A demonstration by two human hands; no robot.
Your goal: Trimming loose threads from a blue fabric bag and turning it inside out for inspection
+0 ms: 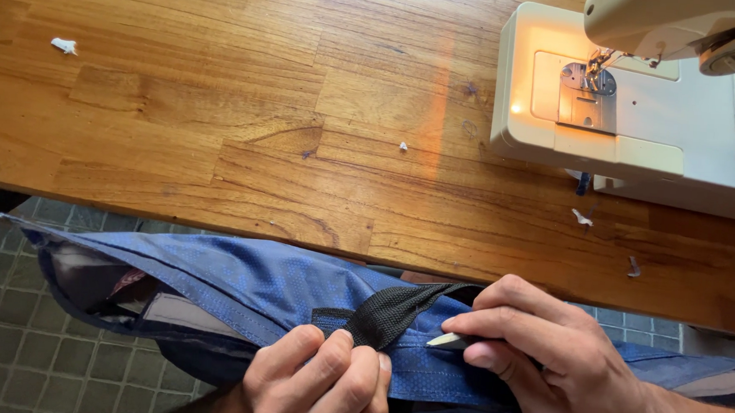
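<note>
Here two hands (325,384) (544,358) pinch one blue fabric (246,280).

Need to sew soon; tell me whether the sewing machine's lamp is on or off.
On. The sewing machine casts a warm glow around its needle and onto the wooden table.

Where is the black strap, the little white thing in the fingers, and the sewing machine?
Black strap (391,312), head view, middle of the webbing.
White chalk piece (444,340), head view, its pointed tip, pinched in the right hand (561,359).
Sewing machine (640,129), head view, its flat bed.
</note>
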